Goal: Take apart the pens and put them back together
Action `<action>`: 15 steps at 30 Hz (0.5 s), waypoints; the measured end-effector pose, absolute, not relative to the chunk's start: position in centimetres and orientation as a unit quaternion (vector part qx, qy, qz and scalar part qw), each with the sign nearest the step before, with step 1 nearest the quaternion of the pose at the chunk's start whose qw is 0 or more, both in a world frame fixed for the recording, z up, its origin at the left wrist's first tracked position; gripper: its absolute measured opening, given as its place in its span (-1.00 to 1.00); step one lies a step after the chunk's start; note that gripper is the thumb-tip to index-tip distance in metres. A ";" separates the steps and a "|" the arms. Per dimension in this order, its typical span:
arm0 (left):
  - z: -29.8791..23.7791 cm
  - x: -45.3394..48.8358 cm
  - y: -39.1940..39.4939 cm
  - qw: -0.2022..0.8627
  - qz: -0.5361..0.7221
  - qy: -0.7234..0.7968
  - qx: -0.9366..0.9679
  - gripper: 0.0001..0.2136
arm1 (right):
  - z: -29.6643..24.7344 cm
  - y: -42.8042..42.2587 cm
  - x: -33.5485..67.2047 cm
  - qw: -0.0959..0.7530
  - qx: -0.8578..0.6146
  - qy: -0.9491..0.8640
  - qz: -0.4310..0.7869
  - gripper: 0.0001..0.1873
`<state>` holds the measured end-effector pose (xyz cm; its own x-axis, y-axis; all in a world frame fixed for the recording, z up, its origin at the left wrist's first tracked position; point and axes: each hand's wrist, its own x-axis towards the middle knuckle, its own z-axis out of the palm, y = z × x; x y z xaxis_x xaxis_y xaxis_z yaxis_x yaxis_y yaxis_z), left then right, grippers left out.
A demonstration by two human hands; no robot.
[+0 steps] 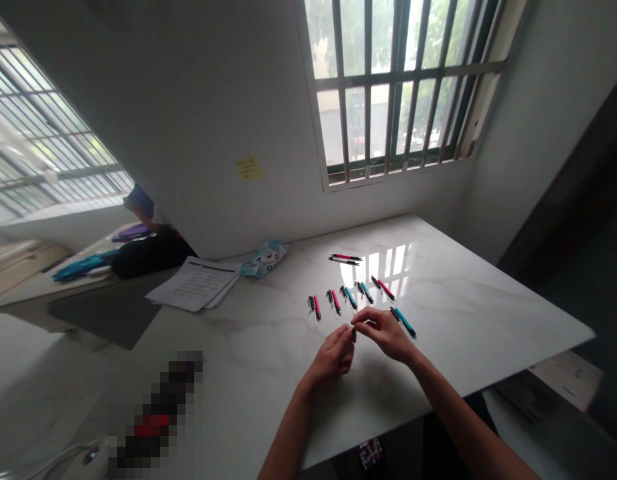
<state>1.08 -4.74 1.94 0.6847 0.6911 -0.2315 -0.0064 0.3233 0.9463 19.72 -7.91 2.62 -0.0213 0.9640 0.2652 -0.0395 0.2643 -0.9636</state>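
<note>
Left hand (333, 353) and right hand (385, 331) meet at a small dark piece (354, 335), nearly all hidden!

The left grasps it over the white table (498, 320); right fingertips reach its top, whether pinching, can't tell. Just beyond lie parted pens (336, 302), red and teal, a teal barrel (405, 321) close by the right hand. Farther back, two slim pens (347, 257); leftward, papers (193, 283) and a blue packet (265, 259). Pixel blocks (158, 413) mask something lower left; the bottom edge cuts off both forearms (291, 427).

We are holding our bare left forearm (291, 423) and right forearm (453, 397) slanted inward from the frame's bottom edge. Below and right of centre, our left hand (334, 351) is curling its fingers; our right hand (387, 333) is bending its fingers toward it.
</note>
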 end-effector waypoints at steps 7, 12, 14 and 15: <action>2.2 -0.2 -4.1 0.762 0.282 0.344 0.471 -0.55 | 2.9 -7.4 22.9 0.577 -0.480 -0.560 0.351 -0.84; 2.3 0.1 -4.1 0.764 0.348 0.332 0.430 -0.65 | 1.5 -5.9 25.4 0.454 -0.604 -0.632 0.172 -0.84; 2.4 0.2 -4.2 0.753 0.376 0.323 0.432 -0.64 | 0.7 -5.3 25.6 0.407 -0.607 -0.666 0.147 -0.77; 2.5 0.3 -4.3 0.748 0.389 0.319 0.433 -0.62 | 0.4 -5.1 25.5 0.386 -0.605 -0.682 0.141 -0.74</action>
